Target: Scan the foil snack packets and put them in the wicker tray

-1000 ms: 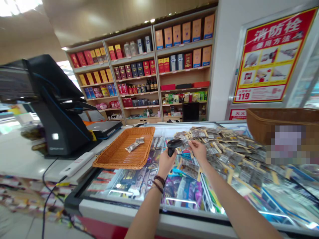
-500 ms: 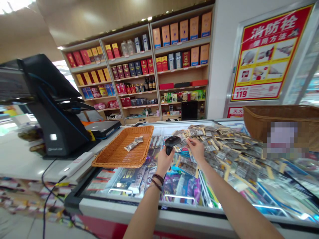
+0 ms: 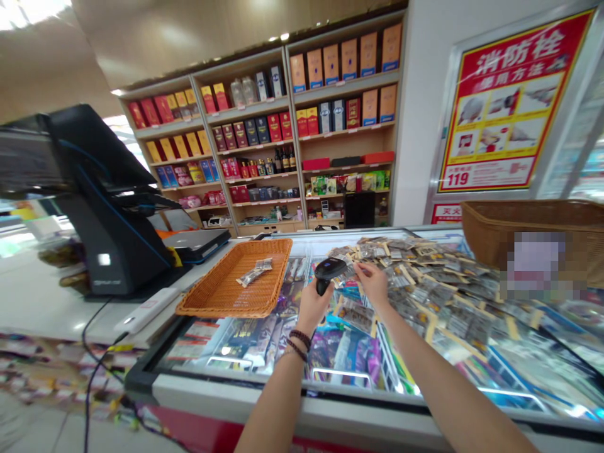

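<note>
My left hand point(image 3: 313, 306), with dark bead bracelets at the wrist, is wrapped round the handle of a black barcode scanner point(image 3: 330, 268). The scanner's head points right, toward my right hand point(image 3: 372, 283), whose fingers pinch the edge of a small clear packet point(image 3: 348, 272). Many similar packets point(image 3: 431, 270) lie heaped on the glass freezer top to the right. In the orange wicker tray point(image 3: 217, 308) at the left lie a couple of small packets point(image 3: 255, 272).
A black checkout terminal point(image 3: 104, 220) stands on the white counter point(image 3: 28, 308) at the left. A brown basket point(image 3: 486, 236) sits at the far right. Under the freezer glass point(image 3: 189, 362) are colourful packages. Stocked shelves point(image 3: 292, 141) rise behind.
The scanner in my left hand has shifted very slightly right, and a small bluish light now shows on its top. My right hand keeps its pinch.
</note>
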{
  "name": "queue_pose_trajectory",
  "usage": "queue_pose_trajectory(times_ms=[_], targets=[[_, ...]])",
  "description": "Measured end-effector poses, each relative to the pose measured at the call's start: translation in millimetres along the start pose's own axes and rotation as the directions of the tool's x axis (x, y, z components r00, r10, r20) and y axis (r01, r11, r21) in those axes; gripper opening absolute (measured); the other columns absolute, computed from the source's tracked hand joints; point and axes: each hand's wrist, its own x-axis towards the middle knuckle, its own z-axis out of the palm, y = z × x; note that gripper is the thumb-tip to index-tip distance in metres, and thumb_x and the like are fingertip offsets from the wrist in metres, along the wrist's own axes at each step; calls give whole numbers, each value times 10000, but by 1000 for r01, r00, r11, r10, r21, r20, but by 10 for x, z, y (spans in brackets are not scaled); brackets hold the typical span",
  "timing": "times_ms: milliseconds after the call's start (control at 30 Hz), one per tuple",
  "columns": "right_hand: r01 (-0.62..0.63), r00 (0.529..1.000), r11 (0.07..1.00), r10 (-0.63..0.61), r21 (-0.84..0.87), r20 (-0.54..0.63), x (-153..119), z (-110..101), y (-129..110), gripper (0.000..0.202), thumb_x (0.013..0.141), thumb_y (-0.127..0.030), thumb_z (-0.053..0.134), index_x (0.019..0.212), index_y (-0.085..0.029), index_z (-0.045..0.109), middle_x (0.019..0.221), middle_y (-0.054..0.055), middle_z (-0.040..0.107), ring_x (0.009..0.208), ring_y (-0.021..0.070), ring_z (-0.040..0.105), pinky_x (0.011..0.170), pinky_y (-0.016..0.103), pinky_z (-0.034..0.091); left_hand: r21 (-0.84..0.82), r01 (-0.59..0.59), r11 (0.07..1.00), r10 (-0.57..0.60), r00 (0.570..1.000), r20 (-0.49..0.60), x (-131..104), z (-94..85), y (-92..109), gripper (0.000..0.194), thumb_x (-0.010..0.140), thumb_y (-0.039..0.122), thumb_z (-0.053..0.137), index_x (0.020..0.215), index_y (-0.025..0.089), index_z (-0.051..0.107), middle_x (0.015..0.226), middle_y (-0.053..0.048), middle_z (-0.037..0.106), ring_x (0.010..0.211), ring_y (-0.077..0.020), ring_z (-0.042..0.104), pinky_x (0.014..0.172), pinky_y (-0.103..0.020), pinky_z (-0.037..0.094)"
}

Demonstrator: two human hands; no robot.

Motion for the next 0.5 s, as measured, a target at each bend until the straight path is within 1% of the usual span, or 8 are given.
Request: queue_pose_trajectory(times_ms=[100,200,300,400,500], targets=[[-19,1000,1000,19,13,-5,-8,5,-19,663,704,-864,712,817,-219,819,1036,169,834,690,297,787,672,445,657,3,-20,1000,20,1000,0,0,4,-10,331,903,509,671,770,236,538,534,40,540,505,-159,582,554,-256,434],[-40,999,998,40,53,-5,0,3,-43,671,663,-878,735,811,-227,807,1028,163,836,629,286,774,627,431,646,-13,-11,1000,11,1000,5,-3,10,-1,309,910,499,657,791,233,555,525,41,539,492,-160,574,533,-256,424],[-95,995,988,98,119,-22,33,5,-44,673,620,-864,771,827,-224,792,934,155,833,638,306,782,617,435,652,-37,5,999,-6,1000,-26,5,-38,44,308,910,500,661,799,232,555,514,47,532,475,-151,562,529,-253,420],[-154,982,964,173,217,-73,92,74,-12,646,603,-808,824,860,-217,777,838,117,818,663,306,793,620,417,663,-76,-6,997,-1,996,-90,58,-207,119,325,907,519,663,809,231,549,525,49,535,466,-145,562,520,-250,420],[-170,969,925,220,338,-115,187,286,12,602,596,-742,870,872,-218,758,810,72,802,683,286,801,639,396,684,-91,-22,996,8,989,-146,166,-528,199,343,909,540,651,812,229,542,522,46,538,459,-145,563,510,-250,426]])
